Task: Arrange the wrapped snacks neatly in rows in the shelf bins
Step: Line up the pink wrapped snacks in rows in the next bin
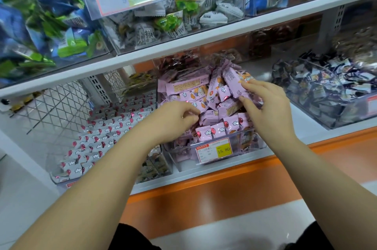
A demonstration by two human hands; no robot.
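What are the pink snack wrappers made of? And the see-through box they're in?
The pink wrappers look like thin, slightly shiny plastic film: they crease and have crimped ends. The box looks like hard, glossy clear plastic: packets show through its straight wall. Which plastic, I can't tell.

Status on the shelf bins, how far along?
Done: white snacks lie in rows; front of the pink snacks stands lined up. In hand: left hand and right hand both grip packets in the pink heap behind. Left: that heap, plus the jumbled dark snacks on the right.
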